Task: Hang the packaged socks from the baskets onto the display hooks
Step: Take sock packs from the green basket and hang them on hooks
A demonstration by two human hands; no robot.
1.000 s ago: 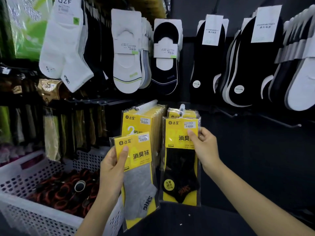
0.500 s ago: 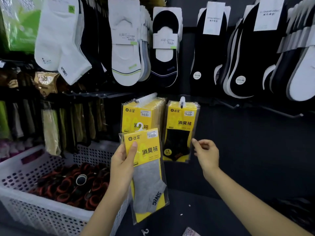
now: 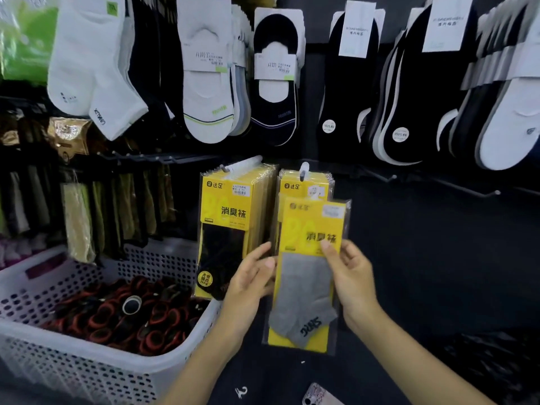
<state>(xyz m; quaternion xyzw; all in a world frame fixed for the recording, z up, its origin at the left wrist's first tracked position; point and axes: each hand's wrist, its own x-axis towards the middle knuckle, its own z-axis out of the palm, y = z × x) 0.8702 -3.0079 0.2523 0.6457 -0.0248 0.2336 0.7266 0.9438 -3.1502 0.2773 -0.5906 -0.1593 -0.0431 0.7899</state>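
Note:
A yellow packet with a grey sock [image 3: 309, 276] is held upright in front of the right stack of yellow packets [image 3: 304, 187], which hangs on a display hook [image 3: 304, 168]. My right hand [image 3: 350, 276] pinches the packet's right edge, thumb on its front. My left hand [image 3: 251, 282] holds its left edge with the fingers behind it. To the left a thicker stack of yellow packets with black socks [image 3: 230, 226] hangs on its own hook [image 3: 248, 162].
A white perforated basket [image 3: 73, 355] at lower left holds red and black rolled items. White and black socks hang in rows above. Bare hooks [image 3: 467, 188] stick out at the right. A phone [image 3: 320, 394] and a small clip [image 3: 242, 391] lie on the dark surface below.
The grey-sock packet has moved right, from in front of the left stack to in front of the right stack. My right hand, free before, now pinches it too.

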